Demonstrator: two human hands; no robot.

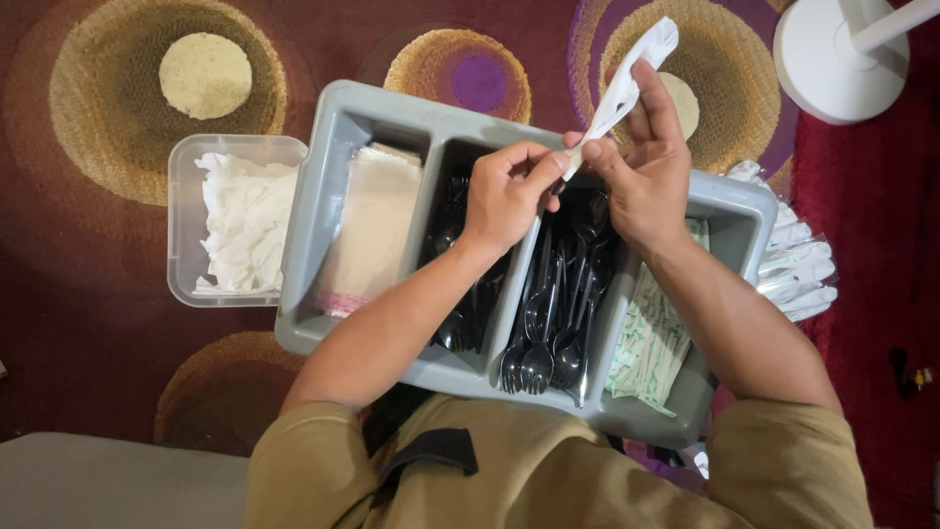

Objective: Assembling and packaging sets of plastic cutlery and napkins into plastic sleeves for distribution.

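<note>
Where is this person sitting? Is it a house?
Probably a room at home, on the floor. A patterned carpet lies under a grey cutlery tray, with a white fan base beside it. Both hands hold a white napkin.

A dark red carpet [78, 323] with ringed circle patterns carries everything. A grey divided cutlery tray [318, 245] rests at its middle, a clear plastic tub [181, 245] of white napkins touching the tray's left side. A white round stand base [832, 59] occupies the top right corner.
</note>
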